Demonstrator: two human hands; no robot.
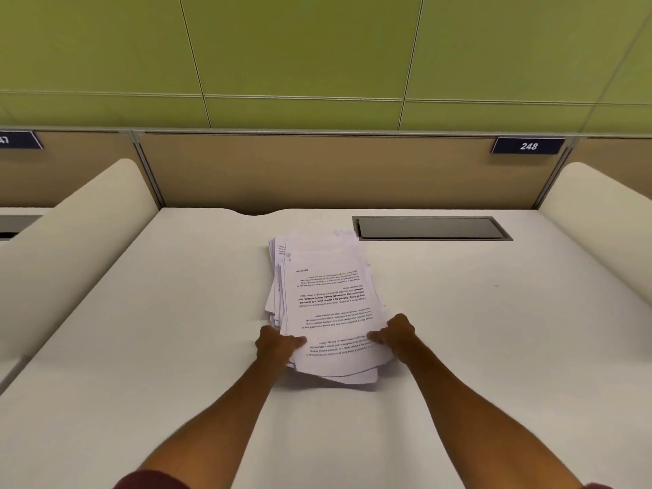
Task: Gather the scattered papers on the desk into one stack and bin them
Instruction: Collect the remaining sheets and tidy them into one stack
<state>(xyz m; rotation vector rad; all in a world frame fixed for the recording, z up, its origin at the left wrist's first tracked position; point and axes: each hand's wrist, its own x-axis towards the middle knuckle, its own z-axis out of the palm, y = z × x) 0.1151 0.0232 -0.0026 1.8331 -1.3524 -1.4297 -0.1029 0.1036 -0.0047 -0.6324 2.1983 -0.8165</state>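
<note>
Dark maroon short sleeves (151, 481) end above bare forearms (218, 411).

A white desk (169, 340) lies between rounded cream side dividers (88, 224). Behind it stands a tan partition (317, 171) with a navy 248 plate (528, 146), under a green panelled wall (317, 47).

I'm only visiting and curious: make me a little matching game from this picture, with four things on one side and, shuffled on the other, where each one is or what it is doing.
Things
1. stack of papers
2. left hand
3. right hand
4. number sign

Places or states
A. fixed on the tan partition, upper right
B. grips the stack's near right corner
C. lies on the white desk, sheets unevenly aligned
D. grips the stack's near left corner

Pairs: 1-C, 2-D, 3-B, 4-A
</note>
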